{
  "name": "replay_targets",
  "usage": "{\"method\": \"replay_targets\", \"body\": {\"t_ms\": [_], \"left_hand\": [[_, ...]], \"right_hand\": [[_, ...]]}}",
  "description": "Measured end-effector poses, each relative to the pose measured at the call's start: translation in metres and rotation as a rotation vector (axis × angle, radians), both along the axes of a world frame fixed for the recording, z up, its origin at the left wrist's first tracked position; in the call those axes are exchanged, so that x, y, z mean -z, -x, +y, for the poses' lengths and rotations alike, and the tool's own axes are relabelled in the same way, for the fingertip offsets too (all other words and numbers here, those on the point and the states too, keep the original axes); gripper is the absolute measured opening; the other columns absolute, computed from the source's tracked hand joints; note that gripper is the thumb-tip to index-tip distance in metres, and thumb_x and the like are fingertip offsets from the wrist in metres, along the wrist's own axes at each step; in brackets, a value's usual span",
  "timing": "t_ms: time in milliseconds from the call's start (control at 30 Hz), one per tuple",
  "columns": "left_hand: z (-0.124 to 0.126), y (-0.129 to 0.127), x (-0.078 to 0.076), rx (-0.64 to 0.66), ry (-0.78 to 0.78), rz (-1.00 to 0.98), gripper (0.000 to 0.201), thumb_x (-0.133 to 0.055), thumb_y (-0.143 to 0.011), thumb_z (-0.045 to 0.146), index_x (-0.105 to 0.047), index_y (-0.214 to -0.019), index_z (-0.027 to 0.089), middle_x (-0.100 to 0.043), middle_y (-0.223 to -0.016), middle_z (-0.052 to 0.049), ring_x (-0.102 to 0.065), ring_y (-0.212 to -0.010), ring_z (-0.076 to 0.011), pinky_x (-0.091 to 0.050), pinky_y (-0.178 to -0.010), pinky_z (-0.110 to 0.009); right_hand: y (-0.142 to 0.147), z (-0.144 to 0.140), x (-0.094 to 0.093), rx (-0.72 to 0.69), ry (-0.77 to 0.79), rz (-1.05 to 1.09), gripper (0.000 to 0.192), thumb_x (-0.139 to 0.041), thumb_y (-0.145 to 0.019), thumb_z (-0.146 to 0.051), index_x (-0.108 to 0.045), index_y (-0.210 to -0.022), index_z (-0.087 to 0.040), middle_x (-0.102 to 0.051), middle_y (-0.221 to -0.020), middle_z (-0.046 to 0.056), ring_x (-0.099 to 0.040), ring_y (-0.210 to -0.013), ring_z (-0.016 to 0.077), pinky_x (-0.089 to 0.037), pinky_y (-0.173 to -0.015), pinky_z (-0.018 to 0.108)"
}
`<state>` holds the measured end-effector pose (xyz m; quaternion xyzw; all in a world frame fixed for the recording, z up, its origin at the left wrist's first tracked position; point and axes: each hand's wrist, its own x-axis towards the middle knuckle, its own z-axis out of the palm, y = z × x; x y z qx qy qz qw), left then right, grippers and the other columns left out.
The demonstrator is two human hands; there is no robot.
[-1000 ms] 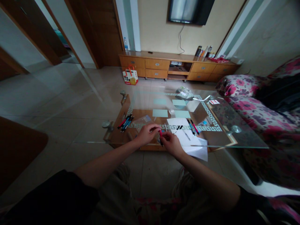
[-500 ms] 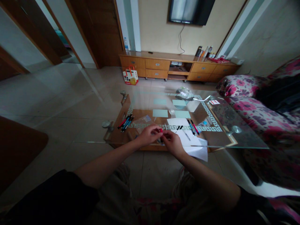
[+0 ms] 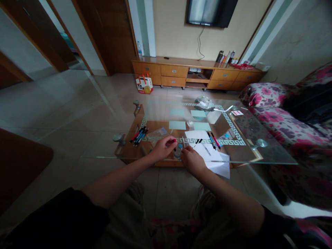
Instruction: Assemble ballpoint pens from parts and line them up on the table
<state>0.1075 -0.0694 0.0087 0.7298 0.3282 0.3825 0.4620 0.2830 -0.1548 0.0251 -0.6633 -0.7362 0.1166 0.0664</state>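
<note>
Drawn slightly apart since the earlier frame: left hand [image 3: 163, 148] pinching red pen part [image 3: 174, 141], right hand [image 3: 191, 159] curled by thin refill [image 3: 183, 141], grip unclear. Pen apparently unassembled above glass table [image 3: 259, 152]; bundle of pens [image 3: 139, 135] and paper [image 3: 207, 152] alongside.

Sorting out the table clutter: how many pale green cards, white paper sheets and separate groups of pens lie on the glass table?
Pale green rectangular cards: 4
White paper sheets: 2
Groups of loose pens, one at the left and one on the right: 2
Total: 8
</note>
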Motion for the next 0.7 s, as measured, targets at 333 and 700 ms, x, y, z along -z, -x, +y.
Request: {"method": "replay_targets", "body": {"t_ms": [333,700], "left_hand": [[0.0010,0.0005,0.0036,0.004,0.008,0.006,0.021,-0.059,-0.091,0.037,-0.064,-0.096,0.017,-0.070,-0.091,-0.005,-0.067,-0.079,-0.0158,-0.054,-0.074,-0.028],[0.0006,0.0008,0.0029,-0.016,0.004,0.026,0.023,-0.060,-0.090,0.038,-0.065,-0.096,0.017,-0.071,-0.092,-0.006,-0.067,-0.081,-0.0164,-0.054,-0.074,-0.028]], "right_hand": [[0.0010,-0.0009,0.0012,-0.020,0.052,-0.064,0.022,-0.047,-0.097,-0.024,-0.067,-0.101,-0.017,-0.062,-0.113,0.013,-0.064,-0.097,0.0215,-0.046,-0.079,0.027],[0.0005,0.0013,0.0042,-0.028,0.057,-0.070,0.027,-0.045,-0.095,-0.016,-0.071,-0.104,-0.017,-0.063,-0.113,0.014,-0.063,-0.099,0.0221,-0.047,-0.083,0.028]]}}
